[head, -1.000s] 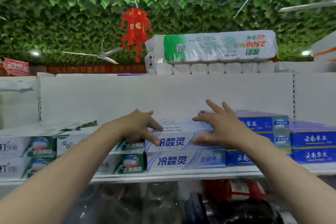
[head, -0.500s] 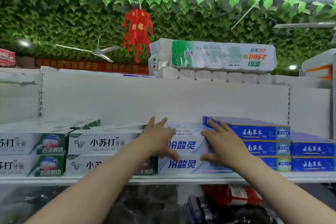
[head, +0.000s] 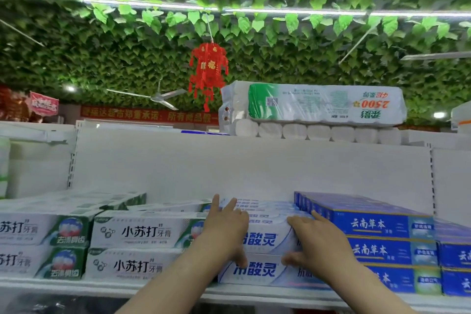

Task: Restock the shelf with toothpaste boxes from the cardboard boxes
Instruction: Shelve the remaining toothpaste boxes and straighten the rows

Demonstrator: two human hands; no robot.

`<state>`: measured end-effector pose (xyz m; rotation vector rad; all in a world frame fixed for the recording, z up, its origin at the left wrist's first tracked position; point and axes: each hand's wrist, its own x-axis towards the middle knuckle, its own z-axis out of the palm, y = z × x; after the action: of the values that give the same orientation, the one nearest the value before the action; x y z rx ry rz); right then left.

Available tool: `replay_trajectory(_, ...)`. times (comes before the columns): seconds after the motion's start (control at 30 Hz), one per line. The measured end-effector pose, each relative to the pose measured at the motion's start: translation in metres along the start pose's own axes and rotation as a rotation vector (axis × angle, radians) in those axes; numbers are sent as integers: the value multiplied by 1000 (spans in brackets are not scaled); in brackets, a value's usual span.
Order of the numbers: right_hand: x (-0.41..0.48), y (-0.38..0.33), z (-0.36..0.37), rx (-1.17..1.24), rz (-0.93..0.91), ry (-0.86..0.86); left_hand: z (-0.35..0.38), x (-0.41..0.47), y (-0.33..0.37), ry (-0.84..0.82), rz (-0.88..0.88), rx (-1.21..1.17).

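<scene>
The left hand and right hand lie open, fingers straight across the top toothpaste box, thumbs on its face, likely squaring it to the shelf front edge, between white stack and blue stack

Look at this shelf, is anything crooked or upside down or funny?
The toilet paper pack on top of the shelf unit lies upside down: its "2500" print reads inverted. At the back left, some green-and-white boxes sit skewed against the neat front rows. The light blue boxes under the left hand and right hand look straight.
</scene>
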<state>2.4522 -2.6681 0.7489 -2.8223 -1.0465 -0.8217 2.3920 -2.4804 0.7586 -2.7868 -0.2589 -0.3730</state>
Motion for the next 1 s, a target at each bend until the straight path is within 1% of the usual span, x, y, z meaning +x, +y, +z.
replay_trajectory(0.07, -2, -2, -3, -15, 6, -12, -1, -6, -3, 16, 37, -64)
replay_trajectory(0.1, -3, -3, -3, -8, 4, -19, -3, -11, -7, 11, 43, -145)
replay_trajectory(0.2, -3, -3, -5, 75, -27, -72, -22, -25, -36, -39, -68, -545)
replay_trajectory(0.27, 5, -2, -8, 235, 0, -93, -32, -23, -63, -18, -130, -763)
replay_trajectory(0.33, 19, -6, -15, 296, 12, -106, -34, -10, -86, -40, -194, -945)
replay_trajectory(0.43, 41, -21, -25, 284, 20, -178, -25, 12, -103, -132, -247, -974)
replay_trajectory(0.6, 77, -40, -26, 437, 143, -312, -9, 37, -107, -261, -132, -951)
replay_trajectory(0.7, 90, -48, -16, 440, 231, -364, 5, 51, -115, -327, -61, -1009)
replay_trajectory(0.77, 93, -48, -9, 451, 275, -383, 10, 57, -115, -358, -62, -1053)
replay_trajectory(1.0, 96, -42, -13, 379, 227, -420, -6, 57, -96, -439, -86, -1190)
